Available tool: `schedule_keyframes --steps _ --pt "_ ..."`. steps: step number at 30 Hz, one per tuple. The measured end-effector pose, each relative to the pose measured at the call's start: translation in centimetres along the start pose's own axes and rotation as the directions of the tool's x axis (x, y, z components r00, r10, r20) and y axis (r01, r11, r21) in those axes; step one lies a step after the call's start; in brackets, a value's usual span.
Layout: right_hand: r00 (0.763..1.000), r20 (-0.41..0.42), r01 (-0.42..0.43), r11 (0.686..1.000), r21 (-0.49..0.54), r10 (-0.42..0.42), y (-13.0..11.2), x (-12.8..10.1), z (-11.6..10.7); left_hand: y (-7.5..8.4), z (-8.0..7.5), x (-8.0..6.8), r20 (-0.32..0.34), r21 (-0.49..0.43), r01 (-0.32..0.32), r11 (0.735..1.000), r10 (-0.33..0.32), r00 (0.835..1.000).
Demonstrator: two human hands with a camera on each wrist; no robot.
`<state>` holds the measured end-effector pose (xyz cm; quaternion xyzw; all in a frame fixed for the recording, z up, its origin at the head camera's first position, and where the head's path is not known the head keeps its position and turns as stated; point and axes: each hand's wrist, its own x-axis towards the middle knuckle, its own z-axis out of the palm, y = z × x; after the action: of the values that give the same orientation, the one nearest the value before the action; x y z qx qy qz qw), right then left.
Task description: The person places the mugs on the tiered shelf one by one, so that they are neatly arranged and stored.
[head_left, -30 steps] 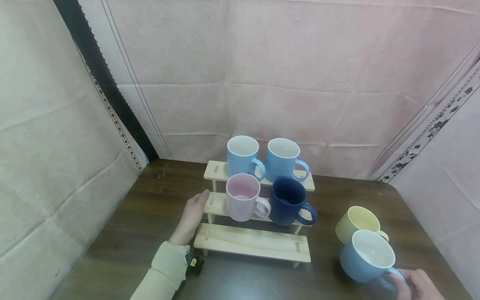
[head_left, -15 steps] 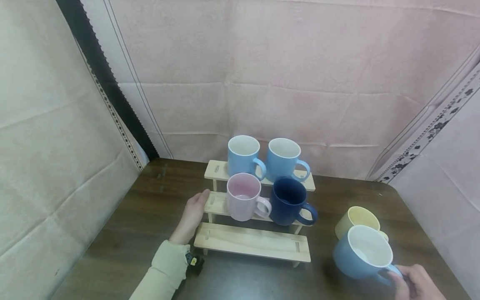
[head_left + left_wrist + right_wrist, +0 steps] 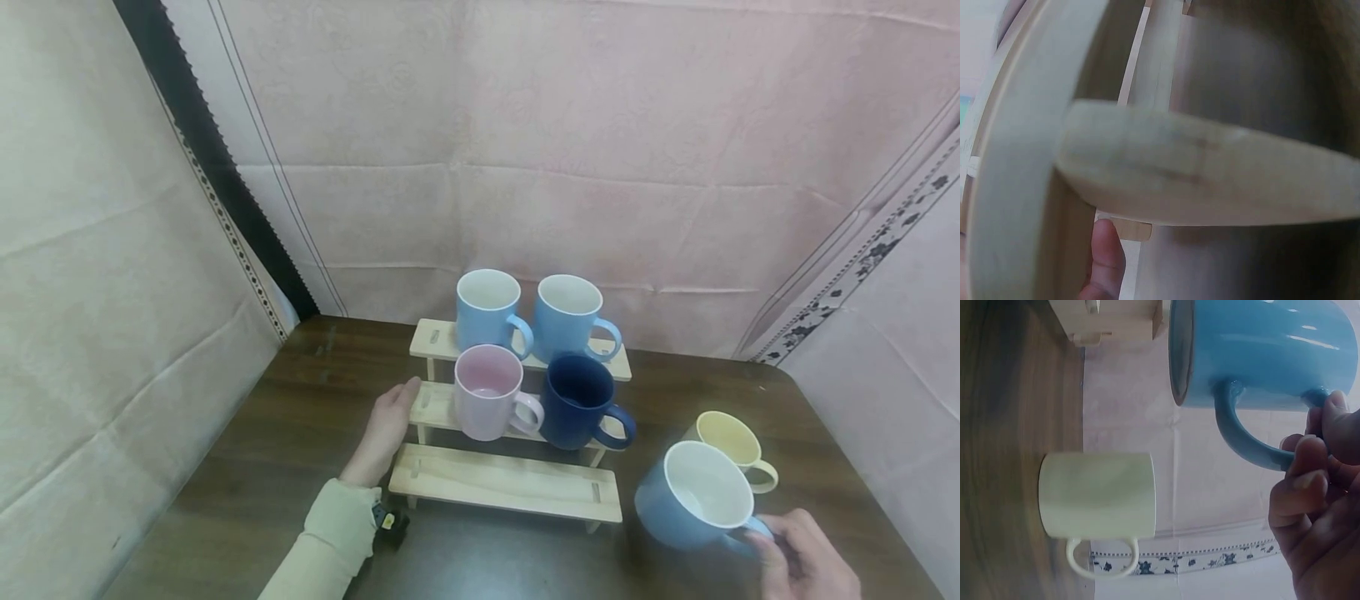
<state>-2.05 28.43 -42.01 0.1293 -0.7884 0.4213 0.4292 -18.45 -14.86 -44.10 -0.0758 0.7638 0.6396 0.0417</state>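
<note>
My right hand point(image 3: 810, 554) pinches the handle of a light blue mug point(image 3: 686, 500) with a white inside. In the right wrist view this blue mug point(image 3: 1272, 350) is raised off the brown table, its handle between thumb and fingers. A pale yellow mug point(image 3: 731, 442) stands on the table just behind it. My left hand point(image 3: 386, 429) holds the left end of the middle board of a three-step wooden rack point(image 3: 502, 487). The left wrist view shows a fingertip point(image 3: 1108, 244) against the wood; the other fingers are mostly hidden.
Two light blue mugs point(image 3: 487, 312) stand on the rack's top step. A pink mug point(image 3: 480, 412) and a dark blue mug point(image 3: 570, 421) share the middle step; the bottom step is bare wood. Pale cloth point(image 3: 525, 150) hangs behind and along both sides of the table.
My right hand has lifted the light blue mug and carried it left, uncovering more of the yellow mug and its handle. The left hand keeps its place at the rack.
</note>
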Motion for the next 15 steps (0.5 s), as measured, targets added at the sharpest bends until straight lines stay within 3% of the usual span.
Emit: schedule_keyframes --steps 5,15 --pt "0.997 0.064 -0.051 0.998 -0.037 0.053 -0.7 0.0 0.5 0.0 0.0 0.1 0.005 0.000 0.006 1.000 -0.006 1.000" --pt "0.994 0.097 0.041 0.998 0.046 -0.045 -0.9 0.0 2.1 -0.2 0.0 0.0 0.005 0.001 0.013 1.000 -0.013 1.000"
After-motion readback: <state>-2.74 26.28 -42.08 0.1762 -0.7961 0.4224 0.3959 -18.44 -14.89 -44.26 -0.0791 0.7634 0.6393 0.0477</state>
